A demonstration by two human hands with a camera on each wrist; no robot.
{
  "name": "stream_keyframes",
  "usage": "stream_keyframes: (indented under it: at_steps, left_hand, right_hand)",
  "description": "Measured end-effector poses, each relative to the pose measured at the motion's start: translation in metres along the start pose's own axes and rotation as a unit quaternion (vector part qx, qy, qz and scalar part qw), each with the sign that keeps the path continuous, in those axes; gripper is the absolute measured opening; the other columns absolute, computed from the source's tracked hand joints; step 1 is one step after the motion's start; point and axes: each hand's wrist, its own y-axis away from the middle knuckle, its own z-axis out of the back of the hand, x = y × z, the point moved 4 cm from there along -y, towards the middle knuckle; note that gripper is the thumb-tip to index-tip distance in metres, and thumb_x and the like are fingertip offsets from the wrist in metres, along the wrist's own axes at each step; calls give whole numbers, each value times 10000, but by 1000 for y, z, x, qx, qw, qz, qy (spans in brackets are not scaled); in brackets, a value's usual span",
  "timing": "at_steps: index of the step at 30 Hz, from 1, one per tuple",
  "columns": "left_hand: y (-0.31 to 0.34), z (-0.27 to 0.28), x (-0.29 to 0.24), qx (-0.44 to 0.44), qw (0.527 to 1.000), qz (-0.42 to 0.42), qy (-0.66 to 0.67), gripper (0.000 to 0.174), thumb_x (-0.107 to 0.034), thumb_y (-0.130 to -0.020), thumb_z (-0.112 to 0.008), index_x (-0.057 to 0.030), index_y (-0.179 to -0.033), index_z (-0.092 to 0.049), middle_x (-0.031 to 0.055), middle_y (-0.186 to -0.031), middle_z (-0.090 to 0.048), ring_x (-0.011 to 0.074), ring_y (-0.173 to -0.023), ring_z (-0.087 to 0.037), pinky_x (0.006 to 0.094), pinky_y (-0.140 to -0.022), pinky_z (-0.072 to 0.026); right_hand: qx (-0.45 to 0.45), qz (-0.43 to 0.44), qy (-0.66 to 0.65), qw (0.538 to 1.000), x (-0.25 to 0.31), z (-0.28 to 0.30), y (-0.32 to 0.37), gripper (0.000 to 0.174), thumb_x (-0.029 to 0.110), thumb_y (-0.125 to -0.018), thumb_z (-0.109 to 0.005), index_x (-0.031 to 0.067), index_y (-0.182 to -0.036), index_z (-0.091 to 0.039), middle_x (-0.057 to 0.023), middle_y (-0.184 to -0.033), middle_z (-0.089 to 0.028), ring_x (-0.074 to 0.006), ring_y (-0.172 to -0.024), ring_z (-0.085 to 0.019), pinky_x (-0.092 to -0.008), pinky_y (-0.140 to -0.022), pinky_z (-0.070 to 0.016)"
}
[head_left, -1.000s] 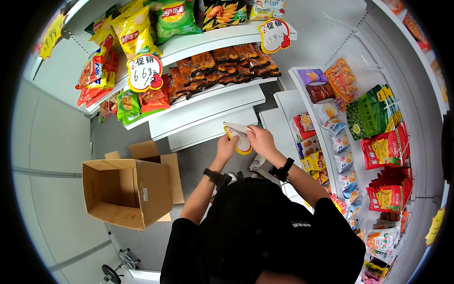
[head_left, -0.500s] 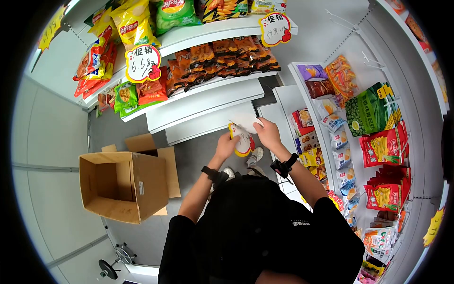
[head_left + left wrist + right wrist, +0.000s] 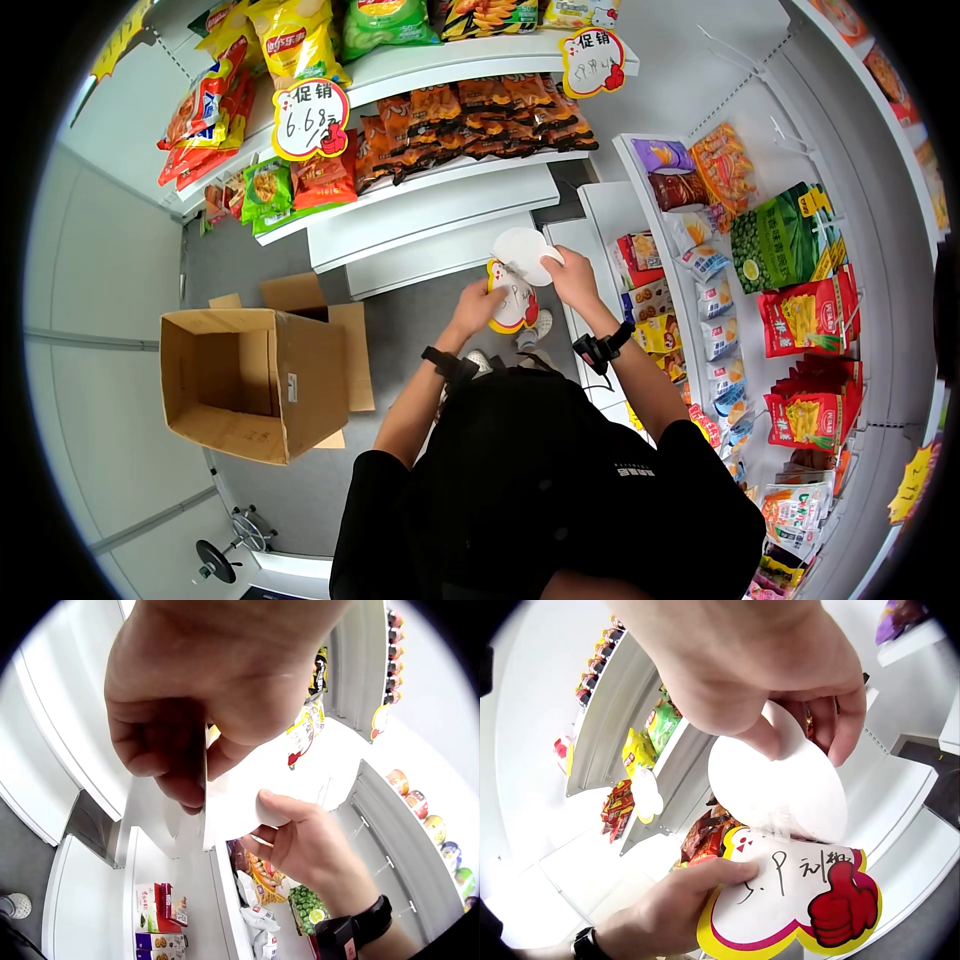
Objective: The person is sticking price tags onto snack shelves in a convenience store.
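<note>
A yellow-edged price card (image 3: 787, 900) with handwriting and a red thumbs-up is pinched by my left hand (image 3: 477, 306), thumb on its printed face. A blank white piece (image 3: 780, 780) meets the card's edge at a strip that looks clear. My right hand (image 3: 572, 280) pinches that white piece, thumb on its face and fingers behind. The left wrist view has my left hand (image 3: 202, 682) at the top, holding the card nearly edge-on, and my right hand (image 3: 304, 840) beyond.
An open cardboard box (image 3: 315, 385) lies on the floor at left. White shelves (image 3: 440, 215) with snack bags stand ahead, and another shelf unit with bags (image 3: 805, 320) is at right. A shoe (image 3: 541, 322) shows below the card.
The white piece, earlier seen nearly edge-on, has turned to show its broad face. Both hands keep their pinches, the right slightly farther from the left. The view has shifted a little.
</note>
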Motion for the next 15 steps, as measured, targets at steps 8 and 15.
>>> stream_keyframes:
  at_steps: [8, 15]
  left_hand:
    - [2, 2, -6, 43, 995, 33, 87, 257, -154, -883, -576, 48, -1035, -624, 82, -921, -668, 134, -794, -630, 275, -733, -497]
    - [5, 33, 53, -44, 997, 37, 54, 287, -159, -808, -595, 49, -1001, -636, 97, -873, -675, 153, -789, -631, 302, -726, -494]
  right_hand:
    - [-39, 2, -19, 999, -16, 3, -14, 308, 226, -821, -591, -29, -987, -642, -187, -854, -679, -293, -777, -667, -355, -698, -498]
    - [-105, -46, -46, 992, -23, 42, -27, 321, 240, -826, -557, -20, -996, -635, -205, -903, -671, -342, -871, -651, -387, -755, -489]
